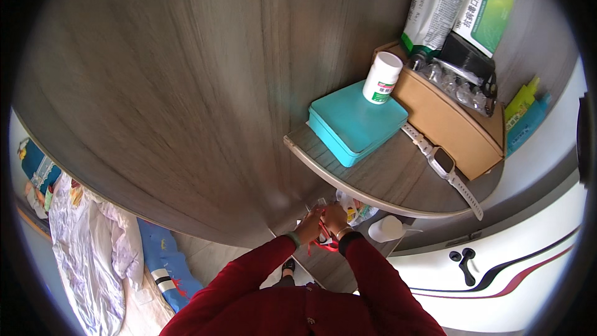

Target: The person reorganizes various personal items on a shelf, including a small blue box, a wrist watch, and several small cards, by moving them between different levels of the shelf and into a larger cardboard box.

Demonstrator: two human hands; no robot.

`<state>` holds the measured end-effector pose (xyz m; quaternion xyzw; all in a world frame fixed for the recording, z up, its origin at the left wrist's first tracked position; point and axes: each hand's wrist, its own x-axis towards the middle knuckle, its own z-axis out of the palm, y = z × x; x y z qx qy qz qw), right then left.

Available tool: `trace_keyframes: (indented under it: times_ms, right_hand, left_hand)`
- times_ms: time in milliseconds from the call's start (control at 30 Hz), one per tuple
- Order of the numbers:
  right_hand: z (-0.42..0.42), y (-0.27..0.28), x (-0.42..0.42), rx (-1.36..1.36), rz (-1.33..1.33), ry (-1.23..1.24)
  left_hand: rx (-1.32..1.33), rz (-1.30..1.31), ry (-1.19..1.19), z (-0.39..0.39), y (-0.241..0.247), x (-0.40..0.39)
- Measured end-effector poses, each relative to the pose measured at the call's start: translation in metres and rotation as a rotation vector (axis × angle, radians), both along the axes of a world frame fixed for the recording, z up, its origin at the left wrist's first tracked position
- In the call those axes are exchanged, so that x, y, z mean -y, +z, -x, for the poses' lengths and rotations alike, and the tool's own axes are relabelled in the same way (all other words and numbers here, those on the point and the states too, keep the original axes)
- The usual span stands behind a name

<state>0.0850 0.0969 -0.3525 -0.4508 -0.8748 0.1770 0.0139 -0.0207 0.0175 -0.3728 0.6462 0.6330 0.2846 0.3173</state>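
My left hand and my right hand are close together over a low wooden surface, below the curved shelf. Both are closed on something with red ribbon or cord, which hangs in loops beneath them. Small clear and white pieces show at the fingertips; what they are is too small to tell. A plastic bag with colourful contents lies just right of my right hand, partly hidden by the shelf edge. Beside it stands a white rounded object with a thin cord.
The shelf holds a turquoise box, a white bottle, a cardboard box and a smartwatch. A white door with a black handle is at right. Bedding lies at left.
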Motion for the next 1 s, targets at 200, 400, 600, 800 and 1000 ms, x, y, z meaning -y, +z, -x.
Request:
trace_keyframes:
  times_ms: [200,400,600,800,1000]
  right_hand:
    - [-0.039,0.089,0.057,-0.525,0.168,0.128]
    - [-0.077,0.26,0.117,-0.625,-0.247,0.279]
    - [-0.046,0.374,0.07,-0.565,-0.936,0.335]
    - [-0.031,0.377,0.011,-0.353,-1.103,0.275]
    - [-0.04,0.365,0.058,-0.669,-0.989,0.338]
  left_hand:
    - [0.102,-0.256,-0.068,-0.007,0.103,0.068]
    - [-0.153,-0.853,-0.226,-0.016,0.228,0.098]
    - [-0.272,-1.105,-0.056,-0.009,0.346,0.05]
    - [-0.365,-1.084,0.039,0.005,0.359,0.003]
    - [-0.241,-1.219,0.062,0.009,0.331,0.043]
